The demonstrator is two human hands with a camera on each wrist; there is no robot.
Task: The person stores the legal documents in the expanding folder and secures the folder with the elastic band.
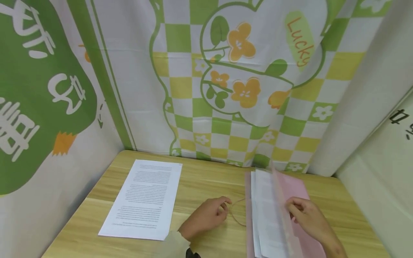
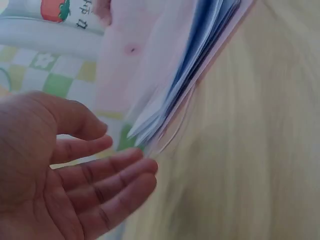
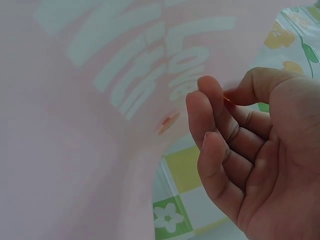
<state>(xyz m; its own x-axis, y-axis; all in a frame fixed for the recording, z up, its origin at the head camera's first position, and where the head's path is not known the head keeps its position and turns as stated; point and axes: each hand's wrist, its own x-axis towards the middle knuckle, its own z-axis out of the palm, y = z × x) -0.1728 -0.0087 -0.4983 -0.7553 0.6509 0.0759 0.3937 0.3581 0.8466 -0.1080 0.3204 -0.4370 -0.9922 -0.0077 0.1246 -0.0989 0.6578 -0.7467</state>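
Observation:
A pink file folder (image 1: 298, 190) with a half-raised translucent cover lies at the right of the table. White sheets of paper (image 1: 266, 211) show inside it. My right hand (image 1: 308, 218) pinches the cover's edge, its fingers bent, as the right wrist view shows. A small round button (image 3: 168, 123) and pale lettering appear on the cover there. A thin string (image 1: 237, 220) loops out from the folder's left side. Close to that loop, my left hand (image 1: 208, 216) hovers with loosely bent fingers and nothing between them.
A printed sheet (image 1: 142, 200) lies flat on the left part of the wooden table (image 1: 209, 182). Behind the table hangs a green and yellow checked curtain (image 1: 182, 86). White fabric walls (image 1: 380, 172) close in both sides.

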